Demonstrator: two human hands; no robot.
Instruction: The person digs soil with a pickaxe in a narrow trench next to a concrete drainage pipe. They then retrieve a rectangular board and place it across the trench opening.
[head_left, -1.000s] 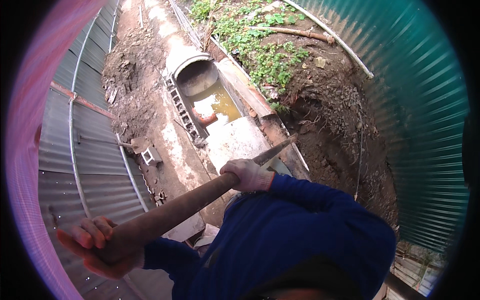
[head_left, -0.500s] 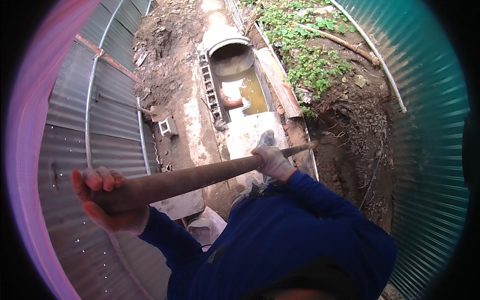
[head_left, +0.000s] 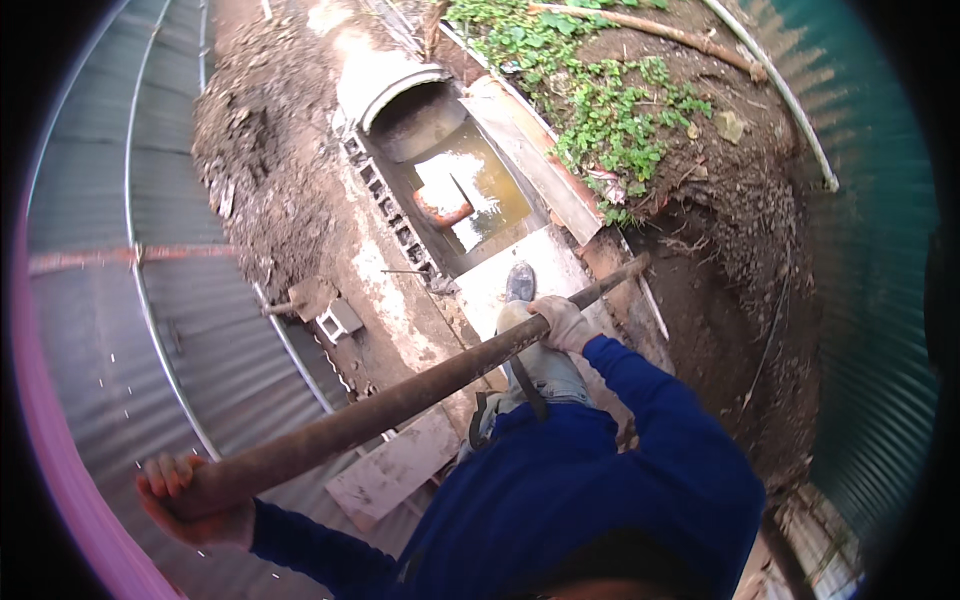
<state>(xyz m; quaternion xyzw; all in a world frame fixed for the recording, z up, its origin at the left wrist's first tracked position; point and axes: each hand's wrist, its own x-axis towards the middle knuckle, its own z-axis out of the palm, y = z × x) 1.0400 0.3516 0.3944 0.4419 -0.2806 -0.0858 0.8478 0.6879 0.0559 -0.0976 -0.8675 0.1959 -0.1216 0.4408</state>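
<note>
A long, round, brown pole [head_left: 400, 392] slants across in front of me from lower left to upper right, looking thicker at the near left end. My left hand [head_left: 208, 527], gloved, is closed around that near end. Further along, toward the far end, my right hand [head_left: 562, 324] in a pale glove wraps round the pole. The far tip hangs over the right edge of the walkway, by the dug soil. Below the pole, my dark boot [head_left: 520, 282] stands on a pale slab [head_left: 500, 285].
Ahead lies a block-walled pit [head_left: 505, 215] of murky water, with a concrete pipe [head_left: 400, 95] opening into it. A hollow block [head_left: 339, 320] sits on the dirt at left. Corrugated sheets [head_left: 80, 340] flank the left, green sheeting [head_left: 880, 330] the right. Plants [head_left: 625, 115] grow on the right bank.
The pole's near end and my left hand have dropped lower in view, so the pole slants more steeply. Both hands keep their hold. My view has turned, and more of my leg and boot shows.
</note>
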